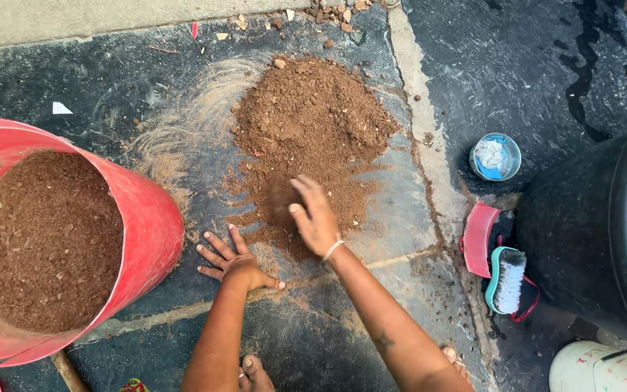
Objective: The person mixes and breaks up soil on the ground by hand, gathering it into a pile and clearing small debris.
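Soil pile (312,123), right hand (315,216) cupped on it, left hand (235,264) splayed flat, red tub (150,218) holding soil.

The left hand (235,263) lies flat, palm down, fingers spread wide, its forearm running straight up from the lower edge. The right hand (313,216) reaches further forward, fingers curled and blurred, a thin band at its wrist.

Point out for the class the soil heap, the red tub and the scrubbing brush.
soil heap (310,120): head view, on the middle of the mound.
red tub (155,225): head view, on its outer wall.
scrubbing brush (511,279): head view, on its white bristles.
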